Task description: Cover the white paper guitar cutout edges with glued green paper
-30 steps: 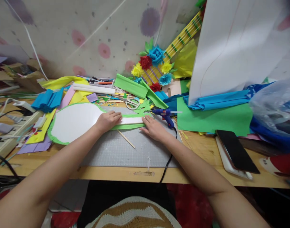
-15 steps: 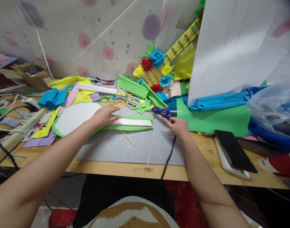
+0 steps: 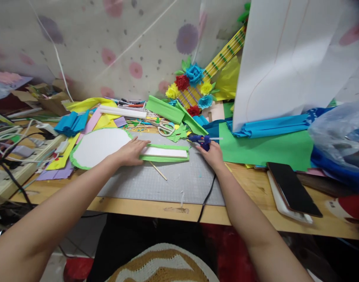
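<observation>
A white paddle-shaped foam cutout (image 3: 100, 147) edged with green paper lies on the grey cutting mat (image 3: 173, 184). My left hand (image 3: 131, 152) rests flat on it with fingers stretched out, where the round part meets the straight handle (image 3: 167, 152). My right hand (image 3: 211, 153) is closed around the grip of a blue hot glue gun (image 3: 200, 139) at the mat's far right corner. The gun's black cord (image 3: 207, 196) runs back over the table edge.
Scissors (image 3: 163, 128), green paper scraps and coloured crepe sheets crowd the back. A thin wooden stick (image 3: 158, 170) lies on the mat. A paper guitar with flowers (image 3: 194, 84) leans on the wall beside a large white board (image 3: 285, 58). A phone (image 3: 292, 188) lies right; a power strip (image 3: 23, 156) left.
My right hand left the handle end of the cutout, moved right and closed on the glue gun. My left hand stayed pressing on the cutout.
</observation>
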`<move>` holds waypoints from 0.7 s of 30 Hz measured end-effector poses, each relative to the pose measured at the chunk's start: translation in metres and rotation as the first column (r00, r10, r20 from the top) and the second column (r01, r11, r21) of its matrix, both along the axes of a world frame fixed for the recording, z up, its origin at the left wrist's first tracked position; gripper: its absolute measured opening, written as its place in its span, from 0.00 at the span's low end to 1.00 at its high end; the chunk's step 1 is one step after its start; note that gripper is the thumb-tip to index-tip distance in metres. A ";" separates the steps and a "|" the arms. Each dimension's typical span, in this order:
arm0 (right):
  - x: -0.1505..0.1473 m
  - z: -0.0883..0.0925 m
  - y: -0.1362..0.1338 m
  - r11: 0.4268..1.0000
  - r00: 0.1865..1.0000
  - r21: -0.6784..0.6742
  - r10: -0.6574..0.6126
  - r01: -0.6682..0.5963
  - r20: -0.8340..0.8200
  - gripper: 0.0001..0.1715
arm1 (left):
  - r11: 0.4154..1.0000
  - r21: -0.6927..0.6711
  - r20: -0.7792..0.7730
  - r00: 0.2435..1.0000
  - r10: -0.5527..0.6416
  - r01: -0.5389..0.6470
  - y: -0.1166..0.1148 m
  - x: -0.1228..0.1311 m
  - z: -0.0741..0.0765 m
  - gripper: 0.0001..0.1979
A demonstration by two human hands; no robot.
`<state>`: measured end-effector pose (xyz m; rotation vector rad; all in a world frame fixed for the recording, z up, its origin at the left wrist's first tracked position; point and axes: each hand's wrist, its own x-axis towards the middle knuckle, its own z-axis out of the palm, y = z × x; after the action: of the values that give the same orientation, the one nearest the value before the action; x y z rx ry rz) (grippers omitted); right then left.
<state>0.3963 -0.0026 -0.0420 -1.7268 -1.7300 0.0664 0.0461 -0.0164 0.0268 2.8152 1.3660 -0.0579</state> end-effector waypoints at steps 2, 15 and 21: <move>-0.001 0.000 0.000 0.999 0.997 -0.053 -0.019 0.015 -0.072 0.31 | 1.000 0.005 0.004 1.000 0.004 -0.004 0.001 -0.003 0.000 0.34; -0.004 0.007 -0.005 0.991 0.640 0.055 -0.035 0.121 -0.768 0.30 | 0.985 0.126 0.053 0.992 0.114 -0.120 0.021 0.004 0.017 0.30; -0.006 0.008 -0.005 0.993 0.561 0.054 -0.015 0.107 -0.827 0.28 | 0.979 0.072 0.007 0.982 0.189 -0.189 0.039 0.034 0.006 0.28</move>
<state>0.3898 -0.0081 -0.0342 -1.3204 -0.9232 0.6560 0.0798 0.0223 0.0332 2.7245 1.6609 -0.0065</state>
